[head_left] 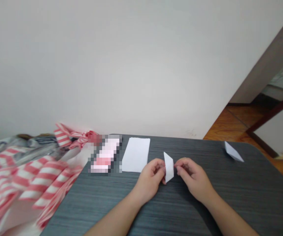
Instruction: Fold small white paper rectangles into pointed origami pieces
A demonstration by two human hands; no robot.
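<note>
Both hands pinch one small folded paper above a dark table.

The left hand (152, 175) and right hand (192, 175) each close their fingertips on the folded paper (169, 167), one from each side, holding it just over the table (230, 196) near its middle. Its long axis stands nearly upright, one tip pointing up and away, the other down towards the person. I count three white papers: this piece, one flat sheet (136, 154) beside the left hand, and one folded piece (233, 152) far right. Striped cloth (33, 177) lies at the left.
</note>
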